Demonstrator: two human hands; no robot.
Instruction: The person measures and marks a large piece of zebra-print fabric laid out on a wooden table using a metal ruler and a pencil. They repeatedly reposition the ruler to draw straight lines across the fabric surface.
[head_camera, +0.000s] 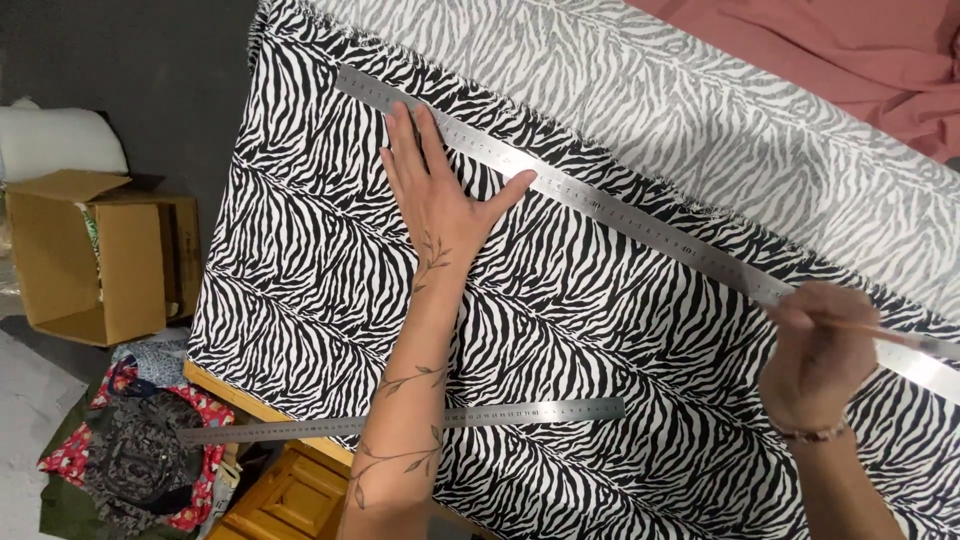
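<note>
The left hand (435, 195) lies flat and spread on the zebra-striped fabric (330, 270), palm down, fingers straight and pointing up the desk, fingertips and thumb touching the lower edge of the long steel ruler (600, 205); it grips nothing, only presses; a leafy vine tattoo runs along its forearm. The long steel ruler lies slantwise across the fabric, from the upper left near the frayed edge down toward the right edge of the view. The right hand (815, 355) is closed in a loose fist around a thin stick-like marking tool (880, 333), whose exact kind cannot be told; the tool lies against the ruler's lower right stretch, and a beaded bracelet circles that wrist. A shorter steel ruler (530, 411) rests nearer the person, roughly level, passing under the left forearm and jutting past the fabric's left border. The fabric covers the desk (235, 395), of which only a wooden corner shows at lower left; its paler underside (700, 110) is turned back along the top, and pink cloth (850, 50) lies beyond. On the floor to the left stand an open cardboard box (95, 260) and a heap of patterned clothes (140, 450).
</note>
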